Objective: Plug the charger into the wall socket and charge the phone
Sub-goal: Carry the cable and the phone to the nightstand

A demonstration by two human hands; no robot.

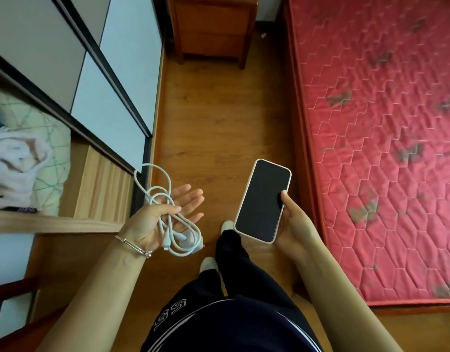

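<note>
While both items are in hand and nothing is connected, step reads as the very start: gear gathered, socket not yet found.

- Left hand [165, 217]: palm up at waist height, fingers stretched flat and slightly spread; thumb laid across the white charger cable [180, 236], pinning the loose coil to the palm. Loops spill off both sides of the hand. A pale block at the coil's lower edge may be the plug; too small to be sure.
- Right hand [295, 224]: holds the phone [263, 201] from beneath, fingers hidden behind it, thumb on the right edge of the dark screen. Phone faces up, just beside the left hand, not touching.
- No wall socket in view; only the floor [218, 123], a wooden cabinet [213, 29] ahead, a red mattress [383, 123] to the right.

Next move, my judgement: locate the socket, shake the coil loose, free the plug end.
</note>
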